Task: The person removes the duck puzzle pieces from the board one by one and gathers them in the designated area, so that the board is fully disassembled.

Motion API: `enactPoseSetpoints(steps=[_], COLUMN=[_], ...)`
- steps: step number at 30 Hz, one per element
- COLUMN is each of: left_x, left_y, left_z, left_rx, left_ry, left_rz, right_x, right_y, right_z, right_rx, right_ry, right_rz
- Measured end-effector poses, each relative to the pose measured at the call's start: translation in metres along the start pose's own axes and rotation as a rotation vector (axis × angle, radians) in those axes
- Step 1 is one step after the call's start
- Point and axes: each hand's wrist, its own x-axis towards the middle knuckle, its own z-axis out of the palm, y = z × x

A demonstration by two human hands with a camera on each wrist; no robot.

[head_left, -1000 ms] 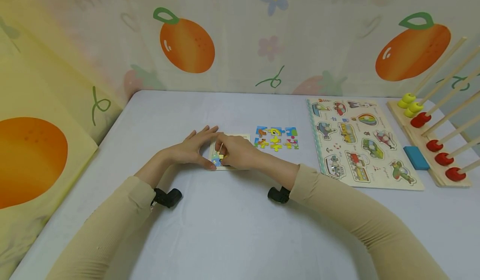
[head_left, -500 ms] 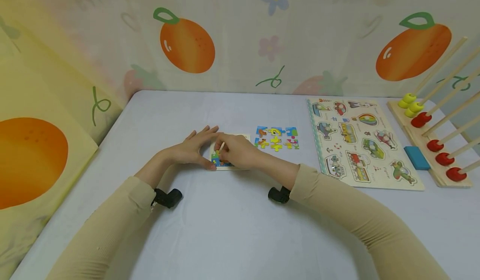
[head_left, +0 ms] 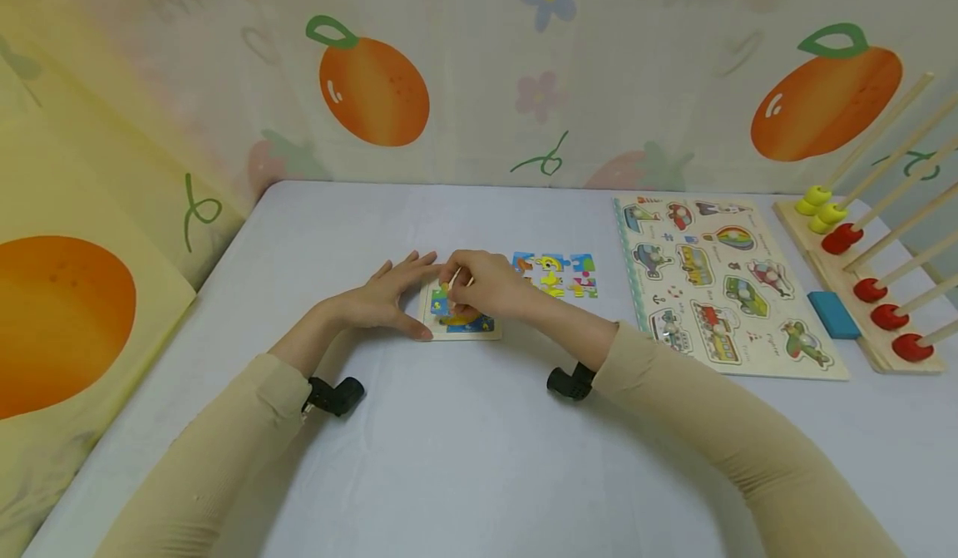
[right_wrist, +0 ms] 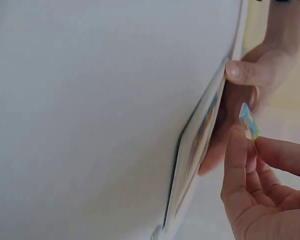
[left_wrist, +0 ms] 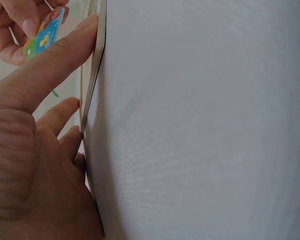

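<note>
My left hand point(head_left: 382, 298) lies along the left side of a small wooden puzzle tray point(head_left: 464, 337), thumb at its near corner and extended fingers at the far side. Above the tray, my right hand point(head_left: 486, 282) pinches a thin jigsaw piece between thumb and forefinger. In the left wrist view this jigsaw piece point(left_wrist: 45, 40) shows blue and green print with a yellow figure. The right wrist view has the jigsaw piece point(right_wrist: 249, 121) tilted and apart from the tray. Colourful pieces point(head_left: 479, 325) lie inside the tray, partly hidden by my right hand.
Loose jigsaw pieces point(head_left: 584, 265) lie just right of the tray, partly behind my right hand. Farther right is a large picture board point(head_left: 737, 292) of vehicles. A bead stacker point(head_left: 861, 283) with upright rods and a blue block point(head_left: 833, 315) stand at the right edge.
My right hand has lifted and shifted slightly right with the jigsaw piece, uncovering more of the tray's near part. My left hand has stayed in place.
</note>
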Motion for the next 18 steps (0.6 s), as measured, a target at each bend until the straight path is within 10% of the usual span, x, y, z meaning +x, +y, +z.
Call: enactPoseSetpoints(steps=[18], left_x=[-0.001], left_y=[0.004], left_z=[0.000], left_rx=[0.023], left_ry=[0.001], left_rz=[-0.025], right_x=[-0.023], right_y=[0.013], right_z=[-0.038], right_rx=[0.015], right_ry=[0.052], right_rz=[0.032])
